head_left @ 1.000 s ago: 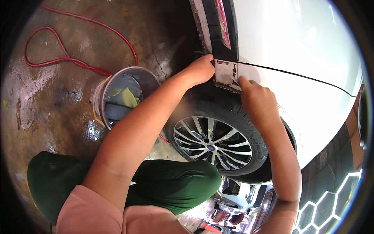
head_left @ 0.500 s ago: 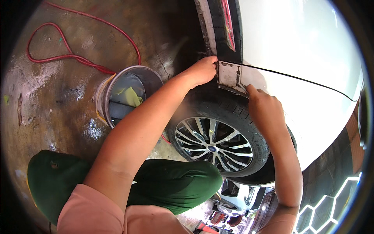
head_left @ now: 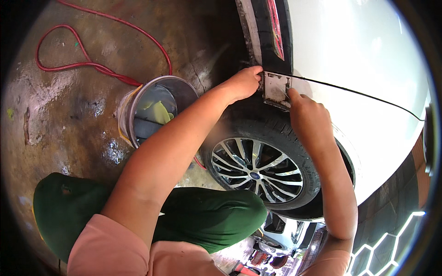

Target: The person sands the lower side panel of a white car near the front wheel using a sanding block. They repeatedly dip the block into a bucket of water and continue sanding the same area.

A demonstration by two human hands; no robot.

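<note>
At the panel edge (head_left: 275, 87) above the wheel of a white car (head_left: 350, 60), my left hand (head_left: 245, 83) is closed, its fingertips on the corner beside a dark gap. A grimy, off-white patch with dark residue along its borders covers the panel's end. My right hand (head_left: 309, 115) is curled up against that patch from the right. Between its fingers and thumb sits something thin and dark, mostly hidden by the hand. Just below both hands is the black tire (head_left: 271, 123) with its silver and black multi-spoke wheel (head_left: 254, 176).
Left of my left forearm stands a bucket (head_left: 130, 115) of water, with a yellow-green cloth (head_left: 161, 112) and a dark grey piece inside. A red hose (head_left: 46, 68) loops over the wet brown floor (head_left: 78, 119). My bent knee (head_left: 230, 216) is close to the wheel.
My right hand has shifted slightly up and left along the dirty patch, the thin dark thing moving with it. My left hand stays at the panel corner. The view has shifted a little.
</note>
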